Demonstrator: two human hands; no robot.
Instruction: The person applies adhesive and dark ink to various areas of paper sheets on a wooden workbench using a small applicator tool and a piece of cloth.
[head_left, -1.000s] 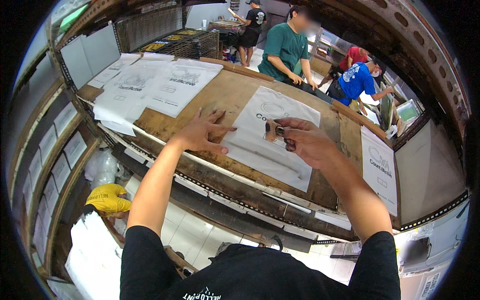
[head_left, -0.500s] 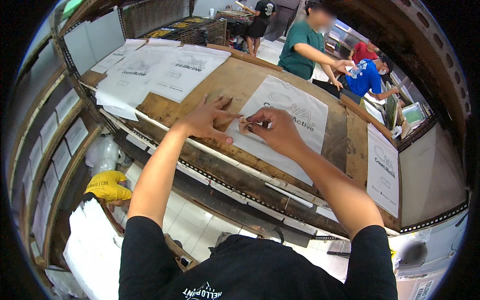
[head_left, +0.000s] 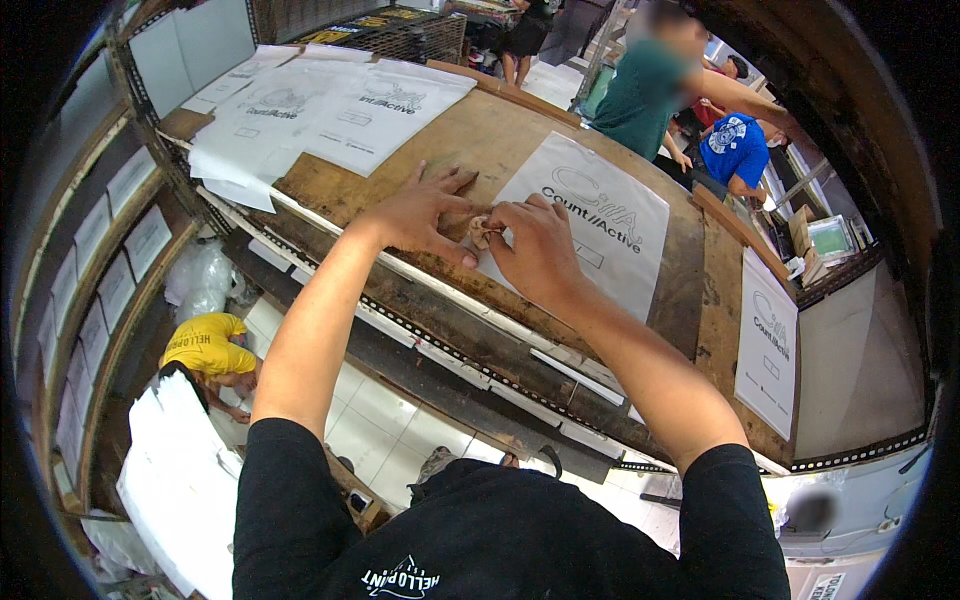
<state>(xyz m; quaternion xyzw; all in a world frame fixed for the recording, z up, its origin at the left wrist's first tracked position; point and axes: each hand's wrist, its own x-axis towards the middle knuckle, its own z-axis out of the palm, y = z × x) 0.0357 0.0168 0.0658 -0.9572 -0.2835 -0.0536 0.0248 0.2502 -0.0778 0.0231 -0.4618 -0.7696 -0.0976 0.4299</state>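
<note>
On the brown wooden board [head_left: 510, 120] lies a white sheet [head_left: 570, 160] with grey outline lettering and black print; I cannot tell if it is paper or a thin bag. My right hand [head_left: 540, 250] is closed in a pinch on a small brownish crumpled wad [head_left: 481, 233], pressed near the sheet's left edge. What the wad is made of cannot be made out. My left hand [head_left: 415, 215] rests on the board beside that edge, fingers spread, thumb close to the wad. It holds nothing.
Similar printed sheets [head_left: 350, 115] overlap on the board's left; another sheet [head_left: 767, 340] lies far right. Wooden strips [head_left: 745, 235] edge the board. Across it stands a person in a green shirt [head_left: 640, 95], near one in blue [head_left: 733, 147]. Below left, a person in yellow [head_left: 208, 343] bends down.
My right hand and the wad have shifted slightly left, close to the left thumb. The left hand stays about the same. The person in green has turned and stretched an arm rightward.
</note>
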